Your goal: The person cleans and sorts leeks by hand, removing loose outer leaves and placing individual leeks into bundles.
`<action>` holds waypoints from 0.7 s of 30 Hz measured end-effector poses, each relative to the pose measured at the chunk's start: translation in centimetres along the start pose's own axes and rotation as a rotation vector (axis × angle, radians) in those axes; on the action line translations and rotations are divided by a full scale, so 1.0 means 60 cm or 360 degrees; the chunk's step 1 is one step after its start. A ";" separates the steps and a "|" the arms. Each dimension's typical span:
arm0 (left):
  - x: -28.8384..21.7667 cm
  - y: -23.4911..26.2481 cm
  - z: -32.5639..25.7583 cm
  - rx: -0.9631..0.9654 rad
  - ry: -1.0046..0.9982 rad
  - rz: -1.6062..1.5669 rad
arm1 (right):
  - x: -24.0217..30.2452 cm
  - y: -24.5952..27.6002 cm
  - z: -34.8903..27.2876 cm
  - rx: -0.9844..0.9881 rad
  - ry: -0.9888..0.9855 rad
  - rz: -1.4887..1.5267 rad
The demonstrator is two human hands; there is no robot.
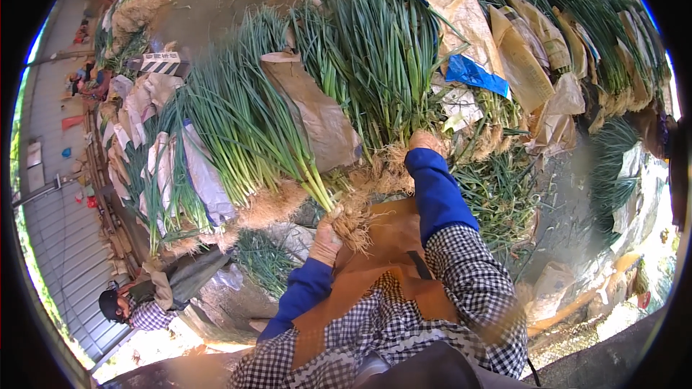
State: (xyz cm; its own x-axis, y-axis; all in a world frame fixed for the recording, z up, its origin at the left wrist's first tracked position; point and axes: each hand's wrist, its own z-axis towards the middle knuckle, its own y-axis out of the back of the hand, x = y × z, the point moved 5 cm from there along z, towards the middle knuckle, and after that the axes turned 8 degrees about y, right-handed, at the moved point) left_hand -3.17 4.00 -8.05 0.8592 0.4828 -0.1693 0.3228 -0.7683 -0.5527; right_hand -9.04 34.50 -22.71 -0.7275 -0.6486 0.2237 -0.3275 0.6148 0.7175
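My left hand [326, 239], in a tan glove with a blue sleeve, grips a bunch of green onions [317, 184] just above its sandy roots [353, 222]. My right hand [425, 142], also gloved, reaches into the root ends of a large stacked bundle of green onions [375, 57]; whether it grips any stalks is hidden. An orange-brown apron [386, 245] and checked sleeves lie below my arms.
Many onion bundles [223, 122] lie in rows with brown paper sheets [317, 112] and a blue sheet [476, 75] between them. Loose green trimmings [497, 194] litter the ground. Another person [137, 306] in a cap crouches at lower left beside a corrugated wall.
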 end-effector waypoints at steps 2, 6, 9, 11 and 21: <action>0.008 0.013 0.000 0.0056 0.0035 -0.0019 | 0.001 0.008 0.008 -0.0045 -0.0047 0.0038; 0.026 0.009 0.000 -0.0019 0.0096 -0.0028 | -0.035 0.078 -0.056 -0.0116 0.0673 0.0511; 0.063 -0.034 0.021 0.0199 0.0047 0.0187 | -0.005 0.167 -0.226 0.0401 0.0617 0.1474; 0.105 -0.126 0.022 0.0166 0.0088 0.0416 | -0.031 0.129 -0.273 0.0624 0.0563 0.1914; 0.195 -0.076 0.123 -0.0438 -0.0353 0.1083 | -0.038 0.057 -0.242 -0.0578 0.0145 0.0781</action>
State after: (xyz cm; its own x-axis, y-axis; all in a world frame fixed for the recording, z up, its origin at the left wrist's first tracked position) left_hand 2.48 16.25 -13.57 0.8138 -0.0835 -0.5751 -0.1366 -0.9894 -0.0496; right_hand 0.24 31.55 -11.22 -0.6815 -0.3745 0.6287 0.2704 0.6695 0.6919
